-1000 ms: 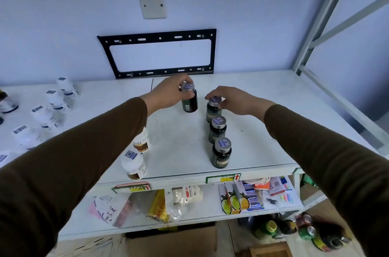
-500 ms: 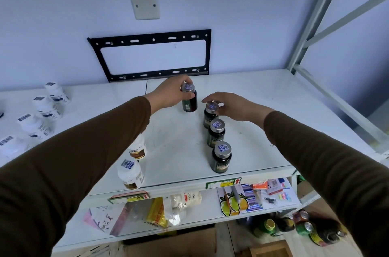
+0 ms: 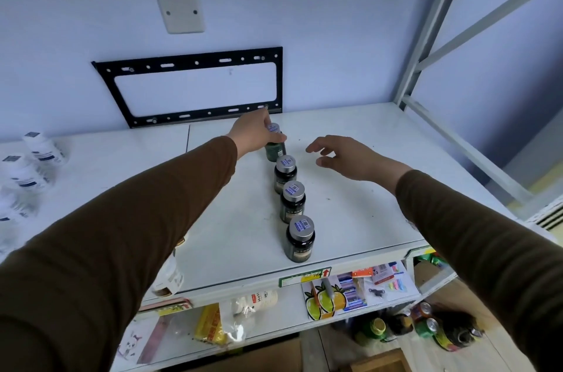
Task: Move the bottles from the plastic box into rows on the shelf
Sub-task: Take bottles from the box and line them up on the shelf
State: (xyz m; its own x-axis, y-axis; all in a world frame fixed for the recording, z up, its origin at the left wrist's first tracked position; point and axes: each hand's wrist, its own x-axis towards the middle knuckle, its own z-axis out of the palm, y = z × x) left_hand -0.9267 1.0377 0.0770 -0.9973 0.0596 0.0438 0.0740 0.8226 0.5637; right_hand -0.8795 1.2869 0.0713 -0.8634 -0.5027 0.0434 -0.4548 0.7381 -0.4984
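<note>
Several dark green bottles with silver caps stand in one row on the white shelf [image 3: 350, 219], running from front to back. My left hand [image 3: 254, 131] grips the rearmost bottle [image 3: 274, 148] at its cap, at the far end of the row. Behind the front bottle [image 3: 300, 239] stand a second bottle [image 3: 293, 201] and a third bottle [image 3: 285, 172]. My right hand [image 3: 347, 158] hovers to the right of the row, fingers apart and holding nothing. The plastic box is out of sight.
White bottles [image 3: 33, 158] stand in a row at the far left of the shelf, and one white bottle [image 3: 172, 277] peeks from under my left sleeve. A black wall bracket [image 3: 195, 85] hangs behind. The lower shelf [image 3: 304, 313] holds packets and cards. A metal frame post [image 3: 426, 36] rises on the right.
My left hand has carried its bottle to the right and set it behind the row. My right hand has let go of the third bottle and drawn away to the right.
</note>
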